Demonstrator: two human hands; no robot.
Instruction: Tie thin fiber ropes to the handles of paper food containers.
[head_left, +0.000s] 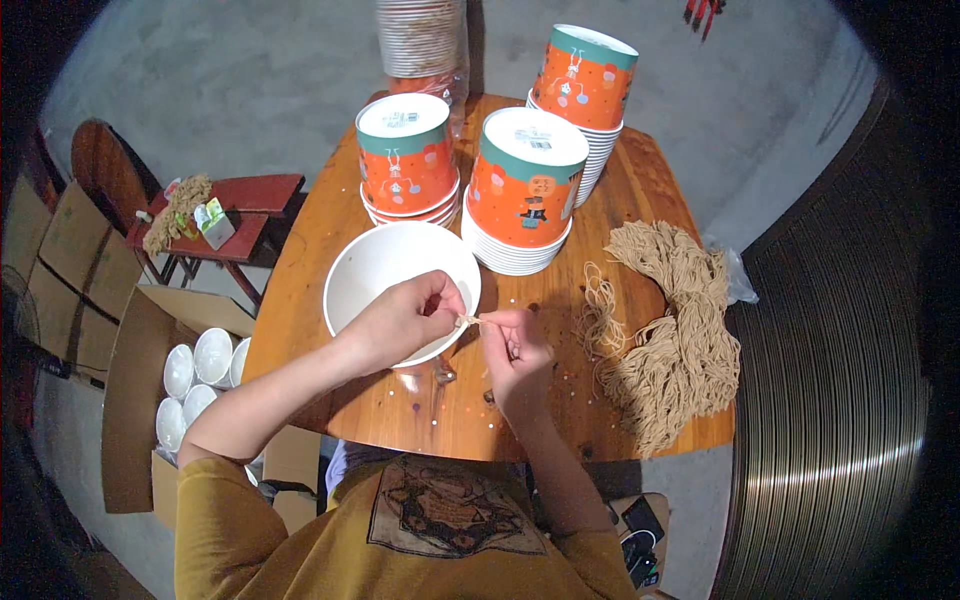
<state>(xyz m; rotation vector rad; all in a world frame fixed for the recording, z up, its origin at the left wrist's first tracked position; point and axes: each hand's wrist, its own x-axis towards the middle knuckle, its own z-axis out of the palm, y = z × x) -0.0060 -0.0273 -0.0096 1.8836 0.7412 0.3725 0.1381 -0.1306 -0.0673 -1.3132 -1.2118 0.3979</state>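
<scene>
Three stacks of orange cups [527,180] at 12 o'clock, one white bowl [385,272] centre. Left hand [405,320] and right hand [515,350] both pinch one short string [468,320] over the bowl's rim; string bundle [670,340] at 3 o'clock.

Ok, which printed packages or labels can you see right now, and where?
Three stacks of orange paper tubs with teal bands and white bases: table's far left, middle, far right.
Small green-and-white carton: red side table, left.
Brown cardboard box of white bowls: floor, left.
</scene>
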